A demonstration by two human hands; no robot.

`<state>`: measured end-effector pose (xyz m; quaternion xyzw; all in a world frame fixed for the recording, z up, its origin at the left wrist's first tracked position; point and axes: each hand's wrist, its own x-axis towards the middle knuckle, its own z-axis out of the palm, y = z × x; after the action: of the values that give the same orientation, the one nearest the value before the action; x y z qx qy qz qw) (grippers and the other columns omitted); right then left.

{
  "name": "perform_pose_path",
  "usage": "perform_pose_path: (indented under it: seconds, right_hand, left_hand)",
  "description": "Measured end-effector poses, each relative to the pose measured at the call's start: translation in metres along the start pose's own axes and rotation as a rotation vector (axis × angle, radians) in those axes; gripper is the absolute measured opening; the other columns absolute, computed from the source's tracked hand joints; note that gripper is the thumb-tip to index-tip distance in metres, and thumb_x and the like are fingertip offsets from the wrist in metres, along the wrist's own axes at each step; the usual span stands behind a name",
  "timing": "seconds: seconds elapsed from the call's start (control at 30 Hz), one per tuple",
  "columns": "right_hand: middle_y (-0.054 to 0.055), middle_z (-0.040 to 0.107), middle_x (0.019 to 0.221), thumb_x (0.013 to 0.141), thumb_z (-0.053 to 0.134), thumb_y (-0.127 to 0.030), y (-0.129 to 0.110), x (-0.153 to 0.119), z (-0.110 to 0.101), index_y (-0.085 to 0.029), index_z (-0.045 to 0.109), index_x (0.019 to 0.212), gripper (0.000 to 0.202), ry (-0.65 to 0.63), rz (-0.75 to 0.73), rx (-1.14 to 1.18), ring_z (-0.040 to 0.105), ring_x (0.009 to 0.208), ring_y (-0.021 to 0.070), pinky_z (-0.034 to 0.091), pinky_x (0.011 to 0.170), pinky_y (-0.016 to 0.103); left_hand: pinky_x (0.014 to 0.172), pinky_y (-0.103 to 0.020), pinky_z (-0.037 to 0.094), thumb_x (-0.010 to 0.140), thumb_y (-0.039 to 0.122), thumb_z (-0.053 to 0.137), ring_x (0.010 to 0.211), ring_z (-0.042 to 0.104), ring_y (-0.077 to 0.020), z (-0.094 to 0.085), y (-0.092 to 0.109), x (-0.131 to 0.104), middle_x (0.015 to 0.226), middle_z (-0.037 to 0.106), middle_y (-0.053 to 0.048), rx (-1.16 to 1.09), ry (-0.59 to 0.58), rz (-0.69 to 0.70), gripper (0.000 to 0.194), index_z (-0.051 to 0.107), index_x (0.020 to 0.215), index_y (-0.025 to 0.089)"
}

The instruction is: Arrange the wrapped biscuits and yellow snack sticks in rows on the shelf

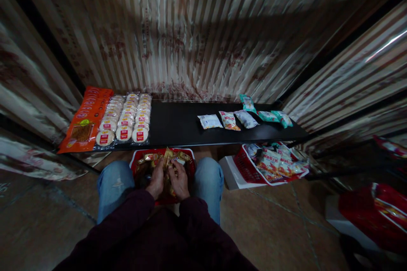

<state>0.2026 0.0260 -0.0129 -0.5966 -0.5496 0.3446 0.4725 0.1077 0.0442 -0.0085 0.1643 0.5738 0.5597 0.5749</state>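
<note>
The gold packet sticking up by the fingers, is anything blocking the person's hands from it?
No, nothing I can see is in the way. The left hand and right hand both seem to have their fingertips right at the gold packet, over the red basket.

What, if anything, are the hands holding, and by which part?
A gold-wrapped packet, apparently held at its nearer end between the left hand and right hand; exact contact is unclear.
</note>
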Motion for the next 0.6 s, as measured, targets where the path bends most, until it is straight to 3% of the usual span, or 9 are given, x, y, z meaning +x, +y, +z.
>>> perform_pose_path:
  seconds: [0.13,0.3,0.6]
  right_hand:
    - [0.009,0.068,0.111,0.083,0.057,-0.044,-0.004,0.003,-0.003,-0.022,0.070,0.107,0.035,-0.010,0.028,0.031,0.063,0.103,0.0225,0.051,0.090,0.035]
    - [0.010,0.067,0.117,0.083,0.058,-0.044,-0.009,0.009,-0.005,-0.022,0.068,0.114,0.039,-0.069,0.065,0.055,0.061,0.111,0.0247,0.047,0.098,0.038]
    - [0.013,0.067,0.118,0.081,0.059,-0.045,-0.007,0.029,-0.006,-0.018,0.066,0.116,0.044,-0.074,0.136,0.073,0.062,0.111,0.0277,0.047,0.097,0.041]
  left_hand:
    - [0.112,-0.039,0.030,0.076,0.046,0.062,0.131,0.045,-0.0234,0.007,0.006,-0.009,0.124,0.064,-0.009,0.002,-0.043,-0.016,0.032,0.068,0.095,0.022]
    - [0.114,-0.038,0.025,0.078,0.048,0.058,0.136,0.039,-0.0228,0.018,0.017,-0.017,0.131,0.060,-0.009,0.045,-0.136,0.051,0.037,0.068,0.103,0.023]
    - [0.116,-0.040,0.023,0.074,0.050,0.060,0.136,0.038,-0.0248,0.026,0.028,-0.013,0.136,0.055,-0.010,0.140,-0.244,0.156,0.044,0.068,0.107,0.022]
